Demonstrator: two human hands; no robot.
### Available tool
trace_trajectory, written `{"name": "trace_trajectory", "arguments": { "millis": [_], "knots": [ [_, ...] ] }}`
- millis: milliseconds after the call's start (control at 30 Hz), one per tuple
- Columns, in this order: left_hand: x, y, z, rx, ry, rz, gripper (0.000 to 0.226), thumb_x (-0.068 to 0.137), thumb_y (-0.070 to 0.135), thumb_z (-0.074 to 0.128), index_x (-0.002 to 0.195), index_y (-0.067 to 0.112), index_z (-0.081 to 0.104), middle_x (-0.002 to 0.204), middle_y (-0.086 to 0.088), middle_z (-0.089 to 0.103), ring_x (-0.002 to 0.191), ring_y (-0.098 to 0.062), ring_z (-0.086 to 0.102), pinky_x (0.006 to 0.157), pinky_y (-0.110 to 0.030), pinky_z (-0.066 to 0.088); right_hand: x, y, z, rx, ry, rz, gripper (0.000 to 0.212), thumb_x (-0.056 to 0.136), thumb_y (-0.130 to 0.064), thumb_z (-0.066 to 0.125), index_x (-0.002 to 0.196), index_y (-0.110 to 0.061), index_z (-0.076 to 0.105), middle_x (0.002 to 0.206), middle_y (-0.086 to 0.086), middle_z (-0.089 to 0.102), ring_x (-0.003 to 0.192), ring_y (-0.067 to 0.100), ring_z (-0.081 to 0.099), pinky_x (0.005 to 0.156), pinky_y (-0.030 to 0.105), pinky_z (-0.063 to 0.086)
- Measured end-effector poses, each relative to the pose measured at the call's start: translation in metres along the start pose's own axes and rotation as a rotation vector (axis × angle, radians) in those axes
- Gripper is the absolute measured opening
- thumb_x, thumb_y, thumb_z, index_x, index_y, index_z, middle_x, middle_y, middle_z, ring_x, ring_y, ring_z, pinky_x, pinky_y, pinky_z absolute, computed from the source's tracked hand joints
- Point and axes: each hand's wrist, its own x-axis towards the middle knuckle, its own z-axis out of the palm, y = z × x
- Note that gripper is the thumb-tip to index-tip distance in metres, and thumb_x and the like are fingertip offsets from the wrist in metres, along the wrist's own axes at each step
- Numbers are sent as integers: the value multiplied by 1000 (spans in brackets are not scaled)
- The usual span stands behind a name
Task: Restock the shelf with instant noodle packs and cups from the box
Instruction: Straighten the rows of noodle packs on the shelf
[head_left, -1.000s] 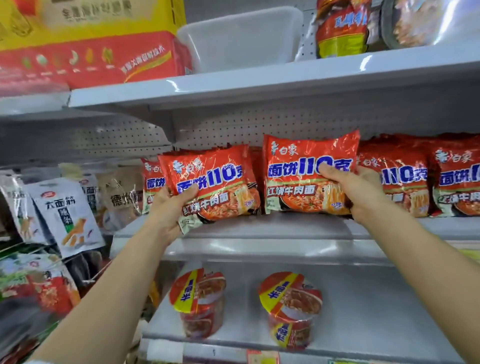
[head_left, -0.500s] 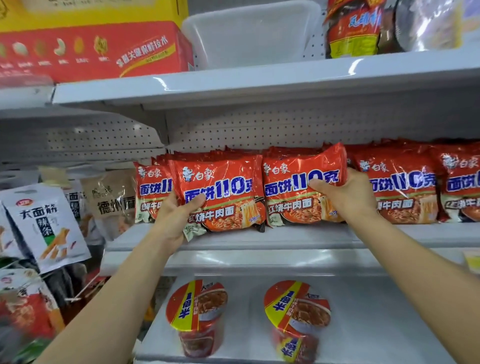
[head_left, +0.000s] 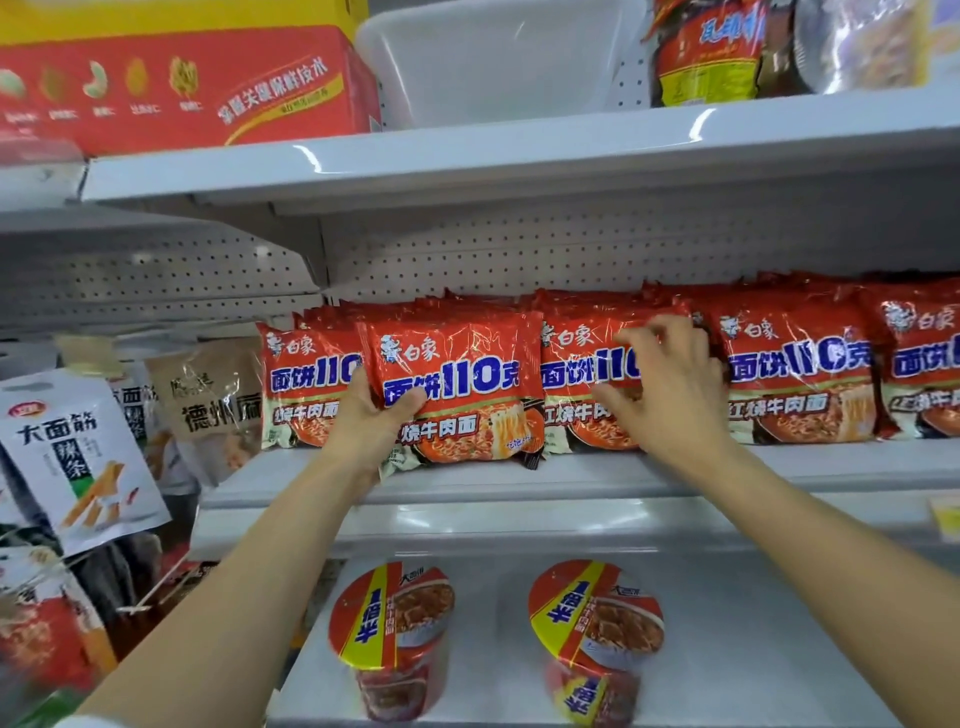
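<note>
Hands at a row of red noodle packs on the middle shelf (head_left: 571, 475).
One noodle pack (head_left: 457, 395) is gripped at its lower left corner by the left hand (head_left: 371, 421); the right hand (head_left: 667, 395) is spread loosely, grasping nothing, against the neighbouring pack (head_left: 582, 384). More packs are ranged beyond both hands; two noodle cups (head_left: 389, 636) are seen on the shelf below.

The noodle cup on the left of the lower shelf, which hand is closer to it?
Left. The left hand grips a noodle pack almost straight above that noodle cup; the right hand is farther right, above the other cup.
</note>
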Motion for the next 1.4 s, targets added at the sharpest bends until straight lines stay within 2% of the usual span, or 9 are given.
{"name": "trace_trajectory", "arguments": {
  "millis": [67,133,300,433,833,1000,1200,1300,1400],
  "knots": [
    [2,-1,3,76,104,36,77,91,21,68,152,19,21,146,-2,45,135,-23,44,112,-44,36,-7,-7,3,-48,-117,-28,78,77,-62,67,141,-28,39,147,7,27,133,27,27,102,51,36],
    [-3,-1,9,220,214,113,91,88,23,72,155,25,10,160,-5,22,147,-26,23,117,-48,25,-11,-11,5,-76,-179,-16,88,75,-64,68,148,-33,29,154,5,16,139,26,15,106,55,32],
    [-19,-11,28,630,166,229,140,55,76,73,151,35,-20,163,1,-13,151,-26,-5,120,-54,9,-12,-14,7,-89,-208,-1,97,74,-64,69,152,-37,18,158,4,8,143,27,9,105,59,34],
    [-14,-16,39,828,184,178,151,50,79,74,149,30,-29,160,-4,-27,150,-33,-9,119,-55,8,-10,-12,8,-97,-233,2,102,72,-63,72,152,-37,15,159,5,4,145,29,7,106,58,36],
    [-13,-14,47,874,215,173,142,62,69,78,152,27,-23,160,-7,-27,150,-35,-8,119,-56,6,-12,-6,6,-106,-243,3,99,75,-58,72,152,-36,14,160,6,1,144,32,8,101,55,40],
    [-21,-14,52,901,279,158,136,66,68,76,153,26,-19,160,-7,-27,149,-34,-18,119,-57,1,-21,-2,4,-75,-224,-26,90,80,-57,66,152,-32,18,160,7,6,145,32,10,105,54,37],
    [-35,-11,63,878,320,215,121,76,57,74,156,20,-8,162,-7,-20,150,-26,-18,121,-53,0,-31,5,-5,-13,-181,-93,72,88,-50,61,149,-27,30,159,6,15,144,28,15,107,51,35],
    [-49,-6,75,705,322,272,103,82,47,73,157,18,7,164,-4,-9,150,-22,-11,122,-47,2,-37,11,-12,70,-155,-112,62,91,-42,60,146,-25,37,157,4,20,143,26,19,108,49,34],
    [-71,2,96,450,372,351,73,86,31,71,147,21,33,157,0,20,146,-15,10,120,-40,15,-45,24,-20,211,-95,-133,50,91,-32,62,138,-21,49,152,5,31,139,25,28,106,48,38]
  ]
}}
